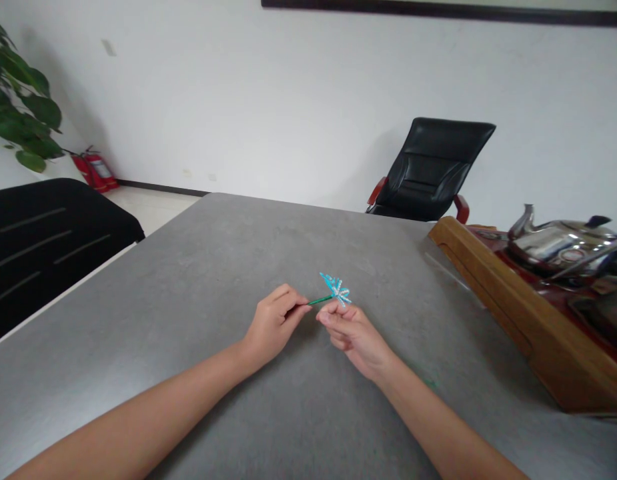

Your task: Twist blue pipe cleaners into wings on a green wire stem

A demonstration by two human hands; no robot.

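Note:
A small figure twisted from blue and white pipe cleaner [337, 289] sits on a green stem [320, 301], held above the grey tabletop. My left hand [273, 325] pinches the stem's near end between thumb and fingers. My right hand [353, 337] comes in from the other side, its fingertips pressed against the base of the blue twists. A tiny green scrap [430, 383] lies on the table near my right forearm.
The grey table [188, 280] spreads beneath my arms. To the right stands a wood-edged tea tray [518, 300] with a steel kettle [563, 243]. Beyond are a black leather chair [428, 167], another black chair [53, 247], a red fire extinguisher [95, 170] and a leafy plant [23, 107].

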